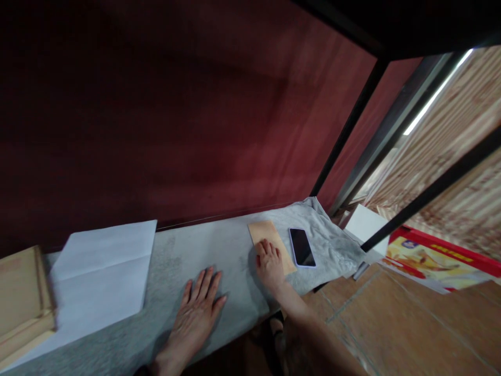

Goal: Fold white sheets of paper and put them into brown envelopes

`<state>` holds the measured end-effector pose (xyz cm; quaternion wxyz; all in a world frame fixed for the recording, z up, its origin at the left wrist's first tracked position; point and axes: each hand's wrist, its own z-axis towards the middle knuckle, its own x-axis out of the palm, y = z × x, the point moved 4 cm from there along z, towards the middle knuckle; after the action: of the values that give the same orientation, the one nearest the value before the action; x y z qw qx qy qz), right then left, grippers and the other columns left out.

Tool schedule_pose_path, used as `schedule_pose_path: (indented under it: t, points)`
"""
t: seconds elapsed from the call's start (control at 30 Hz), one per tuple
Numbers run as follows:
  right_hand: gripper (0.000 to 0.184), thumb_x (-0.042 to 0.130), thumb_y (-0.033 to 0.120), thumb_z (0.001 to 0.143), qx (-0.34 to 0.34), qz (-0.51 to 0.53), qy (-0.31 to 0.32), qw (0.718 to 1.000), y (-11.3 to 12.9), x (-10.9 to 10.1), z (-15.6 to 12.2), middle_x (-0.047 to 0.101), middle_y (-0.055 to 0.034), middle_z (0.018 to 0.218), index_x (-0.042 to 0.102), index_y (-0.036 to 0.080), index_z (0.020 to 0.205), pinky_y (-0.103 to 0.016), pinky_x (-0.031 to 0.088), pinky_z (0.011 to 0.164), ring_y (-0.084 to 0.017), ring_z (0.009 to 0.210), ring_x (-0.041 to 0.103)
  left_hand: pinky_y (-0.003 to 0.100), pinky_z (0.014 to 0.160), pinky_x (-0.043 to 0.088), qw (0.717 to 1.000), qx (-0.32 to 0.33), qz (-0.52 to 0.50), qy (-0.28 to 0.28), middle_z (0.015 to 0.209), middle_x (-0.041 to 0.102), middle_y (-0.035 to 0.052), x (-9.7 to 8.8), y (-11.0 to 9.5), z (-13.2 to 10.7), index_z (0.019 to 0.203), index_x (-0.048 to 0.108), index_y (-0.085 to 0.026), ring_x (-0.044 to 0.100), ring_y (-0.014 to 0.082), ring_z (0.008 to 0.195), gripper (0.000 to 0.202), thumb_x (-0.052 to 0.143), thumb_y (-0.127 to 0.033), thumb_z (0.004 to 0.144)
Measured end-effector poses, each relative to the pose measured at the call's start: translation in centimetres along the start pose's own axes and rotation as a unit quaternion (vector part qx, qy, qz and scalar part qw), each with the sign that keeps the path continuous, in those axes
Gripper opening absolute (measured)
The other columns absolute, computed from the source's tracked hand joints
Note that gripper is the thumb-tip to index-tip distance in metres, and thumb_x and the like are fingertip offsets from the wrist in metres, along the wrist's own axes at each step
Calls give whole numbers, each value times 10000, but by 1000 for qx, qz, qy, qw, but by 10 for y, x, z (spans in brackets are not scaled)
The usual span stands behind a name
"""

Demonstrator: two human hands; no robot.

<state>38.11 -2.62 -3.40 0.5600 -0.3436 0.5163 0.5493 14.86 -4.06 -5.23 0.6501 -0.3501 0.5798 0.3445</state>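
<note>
Grey cloth (pixel 235 316) covers the long shelf in front of us, and both our hands are down on it. Our left hand (pixel 198 316) lies flat near the middle, palm down, fingers apart, holding nothing. Our right hand (pixel 271 265) rests on a light brown envelope (pixel 268 228), its fingers slightly bent; we cannot tell whether they grip the paper or only press on it. The envelope lies flat toward the right end, with a phone (pixel 302 247) just beside it, dark screen up. Well to the left of our hands we see a large white sheet (pixel 105 266) with a crease across it, and a brown stack (pixel 23 297) over its left side. A red wall (pixel 195 130) stands behind, and a red and yellow box (pixel 426 261) sits on the tiled floor (pixel 371 318) at right.
</note>
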Motion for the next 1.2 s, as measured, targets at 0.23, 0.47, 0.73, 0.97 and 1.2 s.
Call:
schedule_pose_path:
  t: [0.23,0.47,0.73,0.97,1.2]
  points:
    - [406,470,200,940,37,-42,5,998,-2,-3,4,570,-167,1433,562,147,1331,-416,397,1027,-291,1249,556,526,1211,249,1000,4,-12,-14,1626,316,94,6,9,-4,1505,444,-203,305,277,1503,609,347,-522,997]
    - [369,429,182,955,24,-75,-11,997,-2,-1,-1,604,-188,1376,600,159,1281,-403,444,883,-300,1130,624,516,1214,255,998,-35,-4,-48,1609,364,104,-10,24,-15,1512,426,-188,327,287,1491,586,408,-460,993]
    - [494,366,289,997,-89,-46,-80,992,11,21,-7,526,-229,1461,459,102,1445,-520,380,1052,-339,1304,517,544,1142,352,952,-290,80,-48,1577,382,216,-46,95,-32,1510,404,-68,364,362,1459,598,432,-368,993]
    - [452,366,252,978,-137,27,-57,989,48,35,-13,571,-162,1441,544,152,1380,-429,428,1046,-273,1247,590,442,963,512,936,-338,97,25,1392,560,297,-55,115,-39,1320,573,32,579,371,1257,469,426,-282,1004]
    - [423,368,209,959,-157,66,-38,985,60,37,-11,637,-148,1368,606,144,1303,-406,471,1007,-261,1198,634,326,798,547,949,-309,59,17,1085,701,201,-62,114,-36,1163,630,-41,699,257,997,344,364,-39,944]
